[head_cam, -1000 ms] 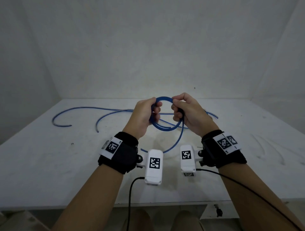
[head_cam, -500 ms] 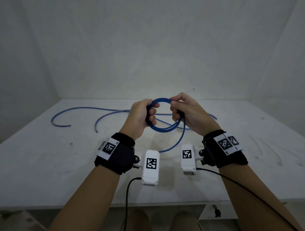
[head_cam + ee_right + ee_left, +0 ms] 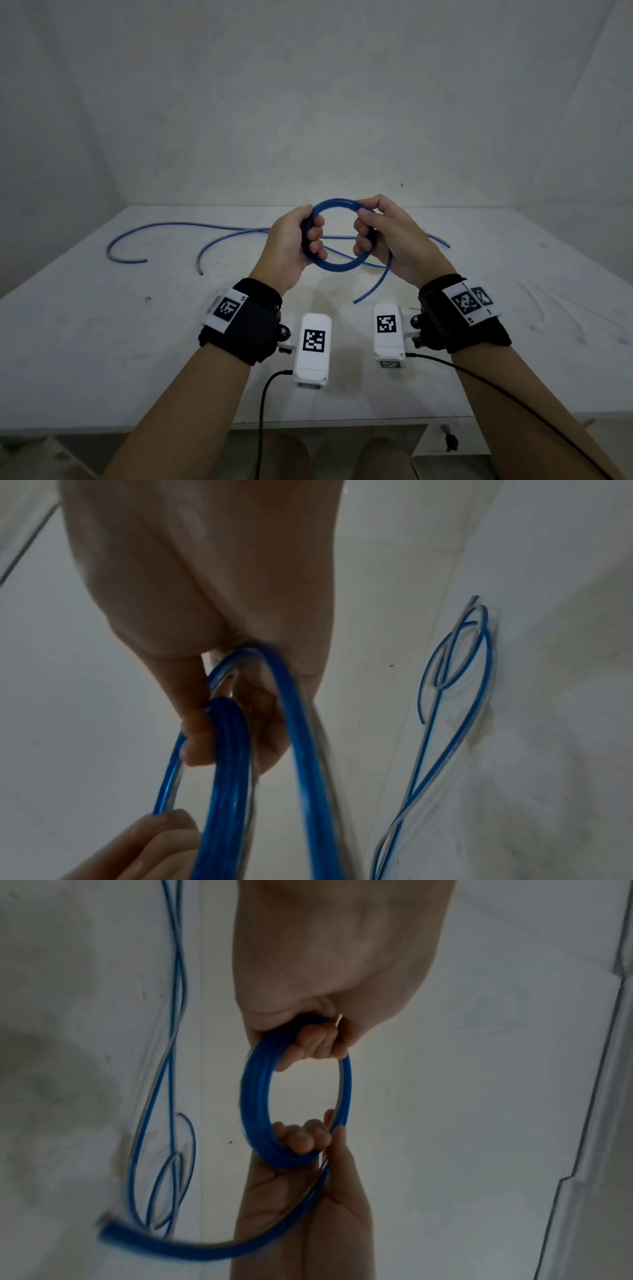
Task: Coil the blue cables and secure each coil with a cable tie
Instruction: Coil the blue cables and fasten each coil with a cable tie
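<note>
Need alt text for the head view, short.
Both hands hold a small blue cable coil above a white table: left hand grips its left side, right hand its right. More blue cable lies loose behind.

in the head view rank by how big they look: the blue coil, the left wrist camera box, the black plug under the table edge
1. Blue coil.
2. Left wrist camera box, though it sits nearer the camera, so its real size is unsure.
3. Black plug.
</note>
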